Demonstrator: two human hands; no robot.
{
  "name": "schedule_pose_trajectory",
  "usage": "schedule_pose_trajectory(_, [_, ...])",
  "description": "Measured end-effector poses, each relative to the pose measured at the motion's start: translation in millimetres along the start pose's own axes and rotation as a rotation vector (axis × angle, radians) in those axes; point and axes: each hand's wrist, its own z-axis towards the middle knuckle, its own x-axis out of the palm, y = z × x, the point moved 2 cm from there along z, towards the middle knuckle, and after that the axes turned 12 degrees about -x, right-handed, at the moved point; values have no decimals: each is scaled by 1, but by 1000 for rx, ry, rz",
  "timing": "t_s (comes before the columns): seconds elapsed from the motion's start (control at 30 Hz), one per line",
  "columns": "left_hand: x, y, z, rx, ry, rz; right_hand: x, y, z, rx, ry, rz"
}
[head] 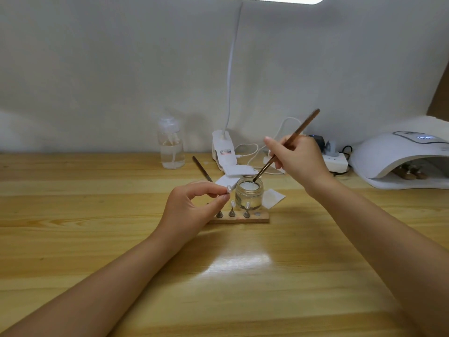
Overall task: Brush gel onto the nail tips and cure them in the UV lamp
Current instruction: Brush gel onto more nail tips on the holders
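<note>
My right hand (300,158) grips a long brown brush (289,142), and the brush tip dips into the open glass jar (249,194) at the table's middle. My left hand (192,205) pinches a small stand with a pale nail tip (228,189) just left of the jar. In front of the jar lies a wooden holder (263,217) with three more stands, two showing nail tips (247,205). The white UV lamp (393,154) sits at the far right, with wooden pieces inside its opening.
A clear pump bottle (170,147) stands at the back left. A second brush (202,169) lies behind my left hand. A white clip lamp base (222,152), cables and a power strip (336,162) crowd the back. White wipes (274,198) lie under the jar.
</note>
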Motion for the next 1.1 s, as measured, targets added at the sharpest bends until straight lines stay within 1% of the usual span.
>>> schedule_pose_trajectory(0.07, [0,0,0,-5,0,5,-2,-6,-2,53,-24,57])
schedule_pose_trajectory(0.17, [0,1,0,-18,3,10,-6,-14,-6,81,-53,95])
schedule_pose_trajectory(0.27, [1,0,0,-30,-3,2,-11,-16,-7,84,-60,91])
schedule_pose_trajectory(0.37, [1,0,0,-36,-1,-11,-17,-14,-7,80,-113,99])
schedule_pose_trajectory(0.5, [1,0,0,-40,0,-11,-19,-1,-15,39,-188,234])
schedule_pose_trajectory(0.57, [1,-1,0,-37,6,-11,-16,10,-23,-10,-161,327])
schedule_pose_trajectory(0.67, [1,0,0,-34,7,-6,-7,24,-38,-157,-63,379])
schedule_pose_trajectory(0.77, [2,1,1,-40,-12,3,2,32,-50,-244,-49,448])
schedule_pose_trajectory(0.9, [2,-1,1,-28,-10,-16,11,35,-59,-232,-83,454])
schedule_pose_trajectory(1.0, [2,-1,0,-22,-7,-29,15,33,-62,-217,-73,408])
schedule_pose_trajectory(1.1, [2,1,0,-33,-10,-25,18,32,-63,-246,-49,395])
